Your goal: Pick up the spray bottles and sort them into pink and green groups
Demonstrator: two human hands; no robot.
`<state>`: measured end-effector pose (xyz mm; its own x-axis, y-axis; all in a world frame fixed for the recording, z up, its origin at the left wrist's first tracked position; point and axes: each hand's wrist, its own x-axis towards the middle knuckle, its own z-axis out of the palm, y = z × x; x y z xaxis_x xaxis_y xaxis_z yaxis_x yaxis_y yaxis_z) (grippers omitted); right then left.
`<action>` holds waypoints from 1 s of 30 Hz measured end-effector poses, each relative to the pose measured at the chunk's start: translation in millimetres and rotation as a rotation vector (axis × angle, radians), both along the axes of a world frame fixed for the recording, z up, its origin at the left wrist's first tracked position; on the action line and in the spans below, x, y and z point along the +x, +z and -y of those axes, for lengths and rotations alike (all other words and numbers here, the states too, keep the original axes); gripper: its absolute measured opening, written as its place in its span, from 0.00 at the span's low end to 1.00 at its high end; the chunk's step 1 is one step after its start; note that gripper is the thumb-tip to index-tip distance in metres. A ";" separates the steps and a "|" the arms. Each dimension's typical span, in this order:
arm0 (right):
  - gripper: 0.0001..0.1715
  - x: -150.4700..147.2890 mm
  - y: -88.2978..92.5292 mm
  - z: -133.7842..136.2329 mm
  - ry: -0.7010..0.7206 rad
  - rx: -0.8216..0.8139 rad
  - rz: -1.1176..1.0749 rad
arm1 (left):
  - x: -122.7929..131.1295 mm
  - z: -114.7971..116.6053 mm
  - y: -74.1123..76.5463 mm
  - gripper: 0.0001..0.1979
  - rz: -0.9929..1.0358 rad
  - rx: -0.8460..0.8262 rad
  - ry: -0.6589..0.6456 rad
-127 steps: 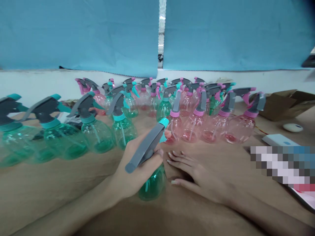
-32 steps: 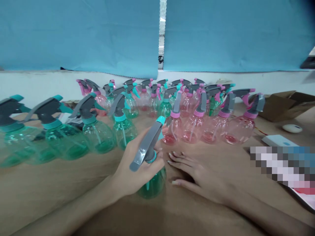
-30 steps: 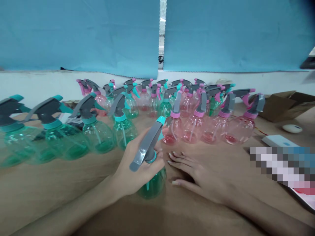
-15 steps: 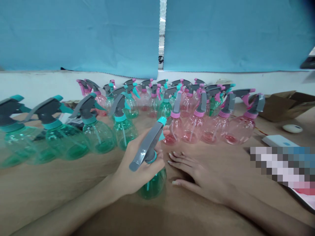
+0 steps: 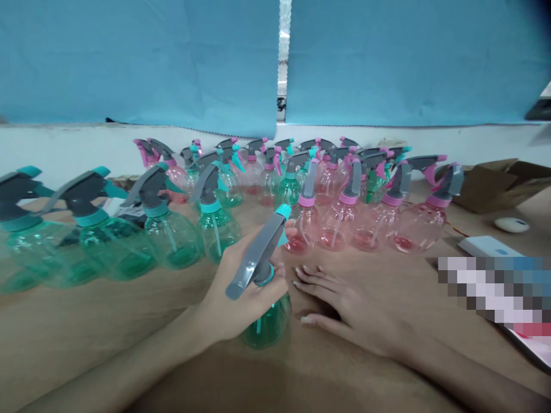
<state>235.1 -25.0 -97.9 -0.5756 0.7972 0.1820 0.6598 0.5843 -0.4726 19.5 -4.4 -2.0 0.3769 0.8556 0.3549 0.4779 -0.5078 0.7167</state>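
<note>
My left hand (image 5: 243, 287) is wrapped round the neck and grey trigger head of a green spray bottle (image 5: 267, 327), which stands upright on the wooden table (image 5: 185, 367). Its teal nozzle points away from me. My right hand (image 5: 344, 304) lies flat on the table just right of that bottle, fingers spread, holding nothing. A row of green spray bottles (image 5: 172, 241) stands at the left. Beyond my right hand is a row of pink spray bottles (image 5: 333, 226) with grey triggers.
More pink and green bottles (image 5: 252, 172) crowd the back by the white wall. At the right are an open cardboard box (image 5: 495, 186), a white mouse (image 5: 511, 225), a white box (image 5: 491, 246) and a blurred-out flat item (image 5: 508, 298). Blue cloth (image 5: 138, 63) hangs behind.
</note>
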 end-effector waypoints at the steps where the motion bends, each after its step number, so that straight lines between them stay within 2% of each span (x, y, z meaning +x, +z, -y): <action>1: 0.34 0.1 -0.4 -0.1 0.003 -0.001 -0.003 | -0.2 0.0 -0.3 0.05 -0.006 0.003 0.003; 18: 0.34 -0.1 -0.4 0.0 -0.005 0.004 0.022 | -0.5 -1.5 -5.2 0.07 -0.022 0.002 -0.019; 30: 0.34 0.8 -2.5 -0.2 0.001 0.013 -0.007 | -1.9 1.3 2.7 0.07 -0.045 0.070 -0.018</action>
<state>235.9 -24.8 -100.4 -0.5753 0.7941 0.1963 0.6558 0.5911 -0.4696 17.6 -5.7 0.7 0.4089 0.8224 0.3955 0.4993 -0.5644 0.6574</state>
